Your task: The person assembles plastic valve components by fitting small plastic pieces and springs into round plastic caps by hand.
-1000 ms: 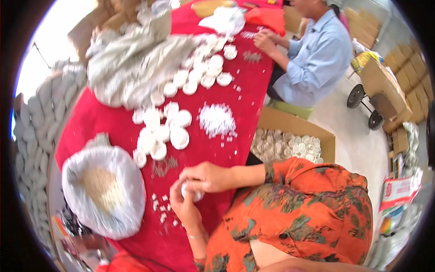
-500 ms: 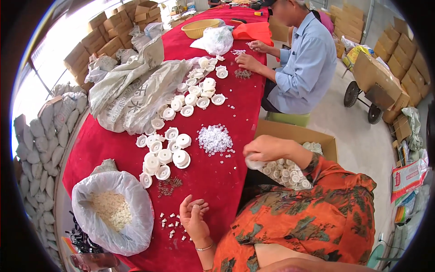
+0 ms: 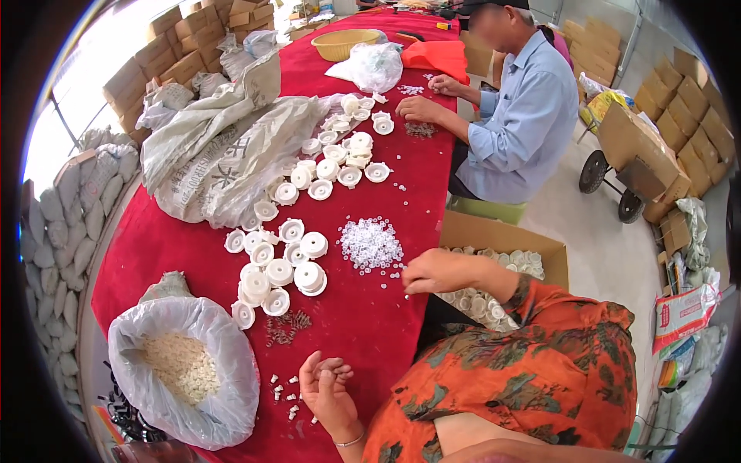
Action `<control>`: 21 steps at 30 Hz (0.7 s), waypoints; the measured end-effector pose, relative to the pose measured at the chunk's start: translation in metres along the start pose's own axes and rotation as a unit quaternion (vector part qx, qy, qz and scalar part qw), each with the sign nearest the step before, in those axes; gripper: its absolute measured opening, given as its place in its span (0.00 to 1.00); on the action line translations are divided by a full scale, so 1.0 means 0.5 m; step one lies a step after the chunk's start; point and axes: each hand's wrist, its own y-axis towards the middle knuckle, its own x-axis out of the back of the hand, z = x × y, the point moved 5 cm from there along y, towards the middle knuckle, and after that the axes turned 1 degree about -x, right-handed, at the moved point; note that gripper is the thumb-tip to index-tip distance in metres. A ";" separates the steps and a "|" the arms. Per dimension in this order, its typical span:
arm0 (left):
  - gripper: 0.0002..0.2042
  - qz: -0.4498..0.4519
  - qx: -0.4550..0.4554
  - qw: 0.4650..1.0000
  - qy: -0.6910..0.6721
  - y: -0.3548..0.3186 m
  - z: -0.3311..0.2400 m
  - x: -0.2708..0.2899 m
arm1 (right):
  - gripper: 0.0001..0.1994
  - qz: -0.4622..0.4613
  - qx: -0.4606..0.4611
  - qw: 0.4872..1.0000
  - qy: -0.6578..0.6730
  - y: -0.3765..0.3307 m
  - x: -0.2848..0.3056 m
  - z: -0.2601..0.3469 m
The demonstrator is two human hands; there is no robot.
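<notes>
My left hand (image 3: 328,386) hovers over the red table's near side, fingers loosely curled and apart, nothing visible in it. Close to it lie several small white plastic pieces (image 3: 278,390) and a pile of small metal springs (image 3: 287,328). Over the table's right edge, my right hand (image 3: 441,272) has its fingers pressed together. A tiny pale speck shows below its fingertips; whether it is held cannot be made out. Nearest to that hand are a heap of small translucent rings (image 3: 370,245) and an open carton (image 3: 505,231) of round whitish parts. Round white plastic caps (image 3: 310,278) stand in stacks further left.
A plastic-lined sack (image 3: 127,363) of small cream pieces stands at the near left. Woven sacking (image 3: 224,166) covers the far left. A co-worker in a blue shirt (image 3: 517,116) sits further along, hands over small parts. A yellow basket (image 3: 343,46) and a cart (image 3: 617,177) are beyond.
The whitish round part in my right hand has left it, and that hand has moved slightly left and down. My left hand stays nearly in place. The whole view has shifted slightly.
</notes>
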 end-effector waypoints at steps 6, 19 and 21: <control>0.16 -0.025 -0.071 0.995 -0.058 -0.004 -0.033 0.023 | 0.10 0.018 0.163 0.986 -0.014 0.142 -0.136 0.177; 0.16 -0.100 -0.198 0.964 -0.149 -0.014 -0.117 0.105 | 0.08 -0.008 0.180 0.983 0.016 0.216 -0.196 0.178; 0.15 -0.108 -0.197 0.960 -0.168 -0.020 -0.116 0.142 | 0.06 -0.003 0.186 0.983 -0.011 0.227 -0.205 0.191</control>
